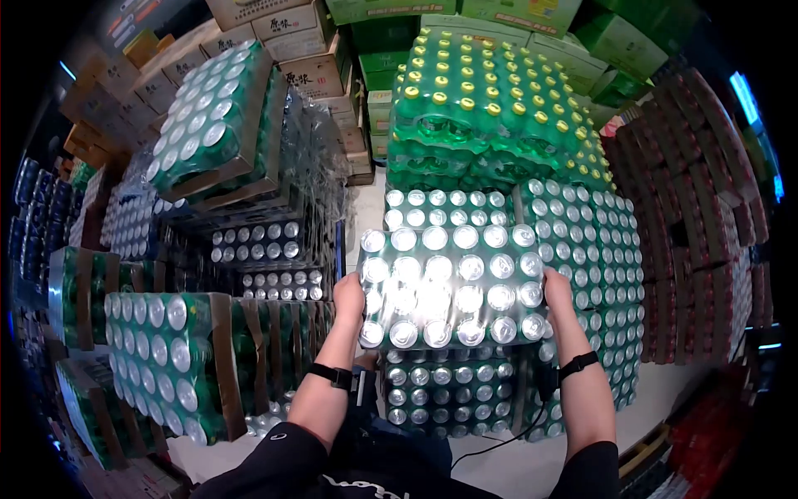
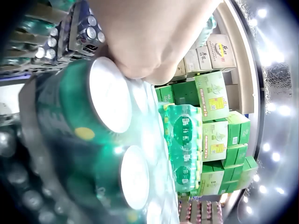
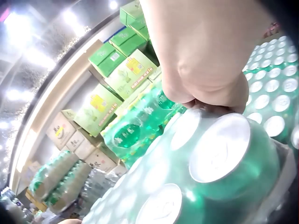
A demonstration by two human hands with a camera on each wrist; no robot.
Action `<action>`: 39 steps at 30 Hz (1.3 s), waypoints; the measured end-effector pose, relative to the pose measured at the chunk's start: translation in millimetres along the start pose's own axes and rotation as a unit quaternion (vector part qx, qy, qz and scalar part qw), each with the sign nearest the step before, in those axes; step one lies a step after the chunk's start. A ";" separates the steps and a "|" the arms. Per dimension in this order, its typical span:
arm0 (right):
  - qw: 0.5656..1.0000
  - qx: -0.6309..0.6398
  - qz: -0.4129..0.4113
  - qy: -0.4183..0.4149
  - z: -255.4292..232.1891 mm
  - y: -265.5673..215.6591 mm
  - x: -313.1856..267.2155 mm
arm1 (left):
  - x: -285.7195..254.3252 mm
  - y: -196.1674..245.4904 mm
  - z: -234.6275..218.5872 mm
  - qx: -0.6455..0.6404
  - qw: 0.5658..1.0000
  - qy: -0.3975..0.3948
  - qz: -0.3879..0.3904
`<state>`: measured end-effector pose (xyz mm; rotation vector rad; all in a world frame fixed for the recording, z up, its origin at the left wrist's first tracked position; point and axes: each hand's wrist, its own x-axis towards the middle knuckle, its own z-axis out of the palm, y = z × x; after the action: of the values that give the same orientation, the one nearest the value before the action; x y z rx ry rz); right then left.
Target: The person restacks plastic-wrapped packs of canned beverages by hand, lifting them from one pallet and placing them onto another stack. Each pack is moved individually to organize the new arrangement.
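Observation:
A shrink-wrapped case of green cans [image 1: 453, 287] with silver tops is held level in front of the body, over other cases of the same kind. The left hand [image 1: 348, 298] grips its left end, and the right hand [image 1: 559, 293] grips the opposite end. Part of the fingers is hidden by the case in the head view. From the left wrist, the hand [image 2: 145, 42] shows at the edge of the wrapped cans [image 2: 133, 175]. In the right wrist view, the other hand [image 3: 205, 70] lies against the case's corner, beside a can top [image 3: 219, 147].
Stacked can cases [image 1: 582, 249] stand right and below. Behind them rise green bottles with yellow caps [image 1: 490, 100]. More cases [image 1: 166, 349] pile up at left, cartons [image 1: 307, 62] at the back. A dark cable [image 1: 507, 441] hangs near the right forearm.

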<state>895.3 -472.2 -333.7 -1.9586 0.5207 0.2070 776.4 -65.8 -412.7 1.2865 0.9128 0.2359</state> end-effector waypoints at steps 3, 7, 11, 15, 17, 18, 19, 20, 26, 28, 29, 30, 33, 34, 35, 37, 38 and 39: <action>0.999 -0.006 0.047 -0.007 25.8 -14.0 53.6 | 35.4 9.3 30.5 -0.009 1.000 0.002 -0.013; 0.999 -0.032 0.024 0.006 49.6 -10.8 113.8 | 83.2 1.4 60.4 0.005 0.999 -0.023 -0.023; 0.996 -0.036 0.062 0.057 70.7 -20.3 145.9 | 114.7 -6.6 84.0 0.032 0.998 -0.034 0.041; 0.988 -0.152 0.002 0.027 77.6 3.3 180.6 | 141.0 -25.0 101.3 0.026 0.999 -0.026 0.031; 0.992 -0.119 -0.004 0.034 79.0 23.2 203.7 | 149.6 -26.7 107.4 0.034 0.997 -0.044 0.053; 0.994 -0.106 0.003 0.034 79.5 40.3 205.5 | 147.5 -27.7 105.2 0.044 0.996 -0.052 0.056; 0.992 -0.112 -0.028 0.055 79.2 47.2 203.8 | 150.7 -27.8 105.2 0.074 0.994 -0.064 0.040; 0.977 -0.183 -0.073 0.086 80.0 51.3 200.7 | 148.5 -26.5 109.2 0.135 0.989 -0.033 0.045; 0.967 -0.221 -0.078 0.099 78.1 41.3 187.8 | 141.0 -32.9 111.2 0.256 0.947 0.033 0.189; 0.952 -0.267 -0.090 0.122 86.2 23.8 181.9 | 144.8 -25.5 119.8 0.143 0.972 -0.082 0.167; 0.957 -0.265 -0.066 0.096 85.8 14.8 174.7 | 145.5 -21.2 122.6 0.124 0.980 -0.087 0.128; 0.951 -0.256 -0.139 0.103 86.2 15.4 166.6 | 144.8 -16.8 126.7 0.129 0.979 -0.084 0.130; 0.920 -0.252 -0.285 0.089 93.4 6.9 120.7 | 146.5 -11.8 139.0 0.165 0.972 -0.056 0.156; 0.918 -0.265 -0.290 0.058 102.0 -0.4 94.3 | 150.5 -16.5 140.3 0.134 0.977 -0.069 0.152; 0.899 -0.335 -0.278 0.043 109.4 11.0 74.0 | 155.1 -21.6 140.7 0.103 0.980 -0.081 0.148; 0.855 -0.470 -0.219 -0.002 128.4 45.2 47.0 | 165.1 -25.5 147.4 0.079 0.981 -0.085 0.155; 0.854 -0.463 -0.238 0.010 131.9 51.3 46.2 | 169.4 -27.5 150.6 0.091 0.979 -0.079 0.164; 0.849 -0.468 -0.244 0.015 133.4 53.0 50.0 | 170.7 -31.3 150.6 0.105 0.977 -0.071 0.171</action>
<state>927.7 -384.7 -453.7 -2.9757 -0.1417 0.1042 980.5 -78.0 -517.7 1.6356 0.6011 0.3175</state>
